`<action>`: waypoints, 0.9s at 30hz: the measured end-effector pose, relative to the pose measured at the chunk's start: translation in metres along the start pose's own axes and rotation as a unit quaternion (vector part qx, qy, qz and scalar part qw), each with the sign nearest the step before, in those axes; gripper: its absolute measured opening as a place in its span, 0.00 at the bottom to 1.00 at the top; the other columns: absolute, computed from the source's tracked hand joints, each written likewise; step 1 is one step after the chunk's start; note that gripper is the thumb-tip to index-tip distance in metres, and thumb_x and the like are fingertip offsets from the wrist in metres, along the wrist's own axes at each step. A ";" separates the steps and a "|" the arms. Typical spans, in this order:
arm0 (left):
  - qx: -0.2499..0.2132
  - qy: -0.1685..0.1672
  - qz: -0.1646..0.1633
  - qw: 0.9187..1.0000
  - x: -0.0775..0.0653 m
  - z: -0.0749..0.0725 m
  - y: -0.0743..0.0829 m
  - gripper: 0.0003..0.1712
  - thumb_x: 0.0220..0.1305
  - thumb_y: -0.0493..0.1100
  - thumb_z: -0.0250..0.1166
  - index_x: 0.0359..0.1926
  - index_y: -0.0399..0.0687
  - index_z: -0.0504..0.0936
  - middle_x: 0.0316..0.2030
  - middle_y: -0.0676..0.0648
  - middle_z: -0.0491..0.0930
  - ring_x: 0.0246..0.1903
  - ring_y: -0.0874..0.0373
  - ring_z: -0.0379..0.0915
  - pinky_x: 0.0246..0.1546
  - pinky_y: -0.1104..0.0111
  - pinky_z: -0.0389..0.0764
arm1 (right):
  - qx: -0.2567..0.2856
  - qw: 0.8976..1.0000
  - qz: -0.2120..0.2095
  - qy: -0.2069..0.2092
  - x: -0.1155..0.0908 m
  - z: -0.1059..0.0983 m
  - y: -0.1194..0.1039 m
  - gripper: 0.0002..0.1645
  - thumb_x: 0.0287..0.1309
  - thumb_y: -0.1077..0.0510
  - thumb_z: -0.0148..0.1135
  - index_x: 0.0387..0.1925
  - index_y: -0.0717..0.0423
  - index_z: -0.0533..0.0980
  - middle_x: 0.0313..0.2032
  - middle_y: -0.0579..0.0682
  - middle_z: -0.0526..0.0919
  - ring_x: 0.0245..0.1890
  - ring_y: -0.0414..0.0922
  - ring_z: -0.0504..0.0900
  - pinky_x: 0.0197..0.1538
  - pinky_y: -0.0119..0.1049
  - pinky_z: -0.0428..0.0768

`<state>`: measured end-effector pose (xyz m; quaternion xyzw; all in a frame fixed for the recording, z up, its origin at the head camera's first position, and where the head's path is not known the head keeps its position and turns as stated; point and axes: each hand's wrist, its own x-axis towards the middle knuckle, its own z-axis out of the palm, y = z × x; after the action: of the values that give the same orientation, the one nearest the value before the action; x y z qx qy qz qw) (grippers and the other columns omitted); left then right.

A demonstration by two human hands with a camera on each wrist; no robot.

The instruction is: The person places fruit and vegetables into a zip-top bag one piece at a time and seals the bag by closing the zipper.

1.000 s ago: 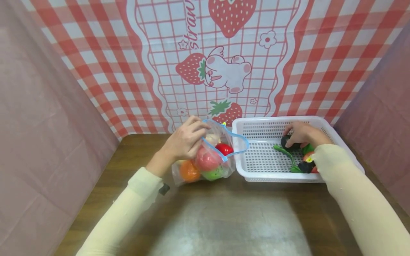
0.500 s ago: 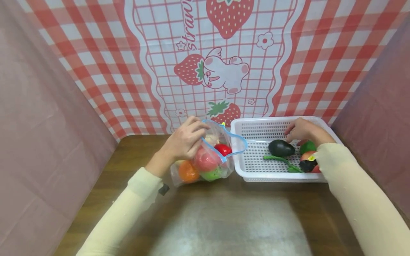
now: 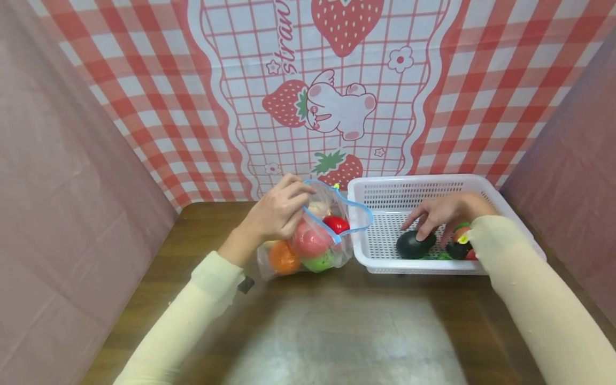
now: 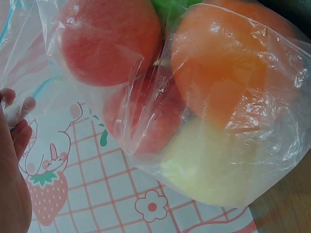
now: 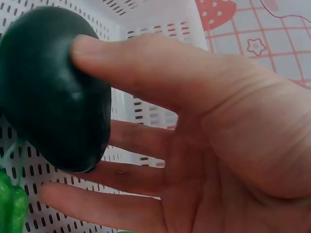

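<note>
In the head view my left hand (image 3: 283, 209) grips the rim of a clear zip bag (image 3: 371, 218) with a blue edge. The bag's mouth gapes. Inside are an orange (image 3: 284, 258), a pink-red round fruit (image 3: 312, 239), a green one (image 3: 320, 261) and a shiny red one (image 3: 336, 224). My right hand (image 3: 445, 209) reaches into a white basket (image 3: 423, 266). Its thumb presses on a dark green avocado (image 3: 415, 246); in the right wrist view the other fingers extend behind the avocado (image 5: 51, 92), and whether they touch it I cannot tell.
More produce lies at the basket's right, partly under my right hand: a reddish piece (image 3: 461, 233), a dark one (image 3: 457, 249) and green bits (image 3: 443, 256). The bag stands against the basket's left side on a wooden table (image 3: 356, 331). A checked cloth (image 3: 168, 107) hangs behind.
My right hand let go of the avocado, moved away, then came back to it. The avocado now lies nearer the basket's front wall, and the long green pepper is mostly covered. My left hand stays put.
</note>
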<state>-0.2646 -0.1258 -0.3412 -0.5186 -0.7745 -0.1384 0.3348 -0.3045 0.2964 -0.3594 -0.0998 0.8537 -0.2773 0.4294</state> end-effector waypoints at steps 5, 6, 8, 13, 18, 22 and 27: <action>0.000 0.002 0.002 1.000 0.000 0.000 -0.001 0.05 0.62 0.39 0.55 0.32 0.44 0.77 0.47 0.43 0.85 0.50 0.48 0.75 0.51 0.59 0.83 | -0.013 1.000 -0.007 -0.023 -0.001 0.002 -0.003 0.43 0.51 0.46 0.76 0.68 0.50 0.72 0.68 0.62 0.70 0.55 0.51 0.78 0.52 0.48 0.87; 0.000 0.001 0.002 1.000 0.000 -0.001 -0.001 0.05 0.62 0.39 0.55 0.32 0.44 0.77 0.47 0.43 0.85 0.50 0.48 0.75 0.52 0.59 0.82 | -0.014 1.000 -0.009 -0.022 -0.001 0.002 -0.003 0.43 0.51 0.46 0.76 0.68 0.50 0.72 0.68 0.61 0.71 0.54 0.51 0.78 0.52 0.47 0.87; -0.001 0.001 0.002 1.000 0.000 -0.001 0.000 0.06 0.62 0.39 0.54 0.32 0.44 0.77 0.47 0.43 0.85 0.50 0.48 0.74 0.52 0.59 0.82 | -0.014 1.000 -0.013 -0.022 -0.001 0.003 -0.003 0.42 0.52 0.46 0.75 0.68 0.50 0.72 0.67 0.60 0.71 0.54 0.50 0.79 0.52 0.47 0.87; -0.003 -0.001 -0.002 1.000 0.000 -0.001 0.000 0.05 0.62 0.39 0.55 0.32 0.45 0.77 0.48 0.44 0.85 0.51 0.49 0.74 0.52 0.59 0.82 | -0.011 0.999 -0.028 -0.024 -0.001 0.003 -0.003 0.39 0.53 0.48 0.74 0.65 0.51 0.73 0.61 0.58 0.73 0.53 0.50 0.77 0.52 0.47 0.87; -0.002 -0.004 -0.004 1.000 0.000 -0.001 0.000 0.05 0.62 0.39 0.55 0.32 0.45 0.77 0.48 0.44 0.85 0.51 0.49 0.74 0.52 0.59 0.82 | -0.029 0.996 -0.073 0.029 -0.005 -0.001 -0.011 0.36 0.51 0.48 0.76 0.62 0.49 0.76 0.57 0.58 0.77 0.49 0.51 0.80 0.49 0.46 0.88; -0.001 -0.004 -0.006 1.000 0.000 0.000 0.000 0.05 0.62 0.39 0.55 0.33 0.45 0.77 0.48 0.44 0.85 0.51 0.49 0.74 0.52 0.60 0.82 | -0.040 0.988 -0.118 0.089 -0.017 -0.005 -0.031 0.37 0.50 0.48 0.77 0.62 0.47 0.76 0.58 0.59 0.77 0.50 0.53 0.81 0.47 0.45 0.89; -0.001 0.004 0.000 1.000 0.002 0.001 -0.001 0.06 0.62 0.39 0.54 0.31 0.44 0.77 0.48 0.43 0.85 0.50 0.48 0.74 0.52 0.60 0.82 | -0.054 0.967 -0.196 0.155 -0.031 -0.005 -0.061 0.34 0.50 0.51 0.77 0.61 0.46 0.77 0.58 0.56 0.79 0.49 0.54 0.80 0.44 0.42 0.89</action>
<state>-0.2662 -0.1236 -0.3405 -0.5182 -0.7731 -0.1412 0.3374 -0.2932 0.2607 -0.3022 -0.2444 0.8870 -0.3220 0.2233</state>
